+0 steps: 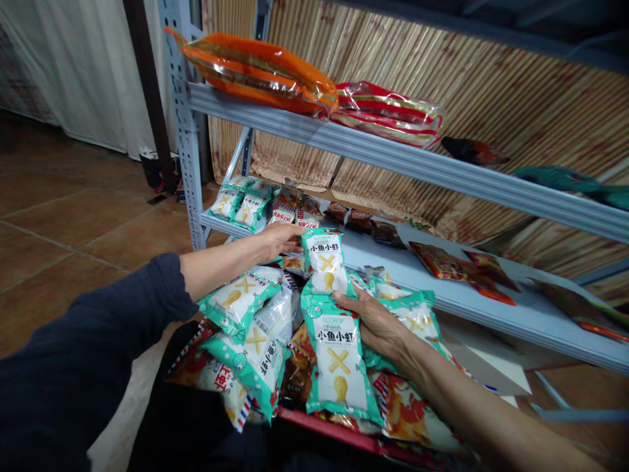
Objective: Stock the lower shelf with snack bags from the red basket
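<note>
Two teal-and-white snack bags are held up over a heap of similar packets. My left hand point(282, 241) has its fingers at the upper left edge of the far snack bag point(325, 263), with some fingertips hidden behind it. My right hand point(376, 321) grips the nearer snack bag point(339, 357) by its top right corner, thumb on the front. The far bag's lower end overlaps the near bag's top. Beneath lie more teal bags point(240, 298) and red-and-white packets point(407, 410) in a red-rimmed container point(329, 429).
Ahead stands a blue-grey metal rack point(304, 131). Its lower shelf point(417, 262) carries teal bags point(253, 204), brown packets point(360, 221) and red packets point(437, 261). Large orange point(260, 69) and red point(388, 111) bags lie on the shelf above. A white box point(496, 367) sits low at right.
</note>
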Demonstrator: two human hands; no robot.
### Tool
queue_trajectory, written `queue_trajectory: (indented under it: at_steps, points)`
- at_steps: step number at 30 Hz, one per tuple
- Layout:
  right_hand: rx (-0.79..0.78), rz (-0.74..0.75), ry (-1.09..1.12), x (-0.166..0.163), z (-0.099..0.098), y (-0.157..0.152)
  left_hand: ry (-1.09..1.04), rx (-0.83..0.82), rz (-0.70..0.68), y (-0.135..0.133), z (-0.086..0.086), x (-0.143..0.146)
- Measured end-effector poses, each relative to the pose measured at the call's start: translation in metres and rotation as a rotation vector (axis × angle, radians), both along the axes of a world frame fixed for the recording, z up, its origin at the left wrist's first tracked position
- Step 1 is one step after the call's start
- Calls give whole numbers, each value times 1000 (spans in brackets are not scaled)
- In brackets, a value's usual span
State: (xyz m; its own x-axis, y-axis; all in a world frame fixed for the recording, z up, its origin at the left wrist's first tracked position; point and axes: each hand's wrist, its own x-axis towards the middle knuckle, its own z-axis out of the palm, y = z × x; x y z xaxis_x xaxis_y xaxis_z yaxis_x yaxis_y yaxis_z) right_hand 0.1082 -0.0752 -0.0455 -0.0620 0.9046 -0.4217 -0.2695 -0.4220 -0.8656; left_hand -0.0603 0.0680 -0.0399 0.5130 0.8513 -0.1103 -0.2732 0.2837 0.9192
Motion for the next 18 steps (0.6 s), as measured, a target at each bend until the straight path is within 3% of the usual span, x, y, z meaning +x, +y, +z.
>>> queue_trajectory:
  at_steps: [7, 14, 18]
  points:
    - [-14, 53, 29, -3, -2, -1, 132, -64, 98, 4, 4, 4]
    - [53, 114, -10, -8, 2, 0, 146, 29, 167, -4, 7, 4]
    - [122, 8, -28, -11, 17, 17, 123, 85, 192, -3, 6, 7]
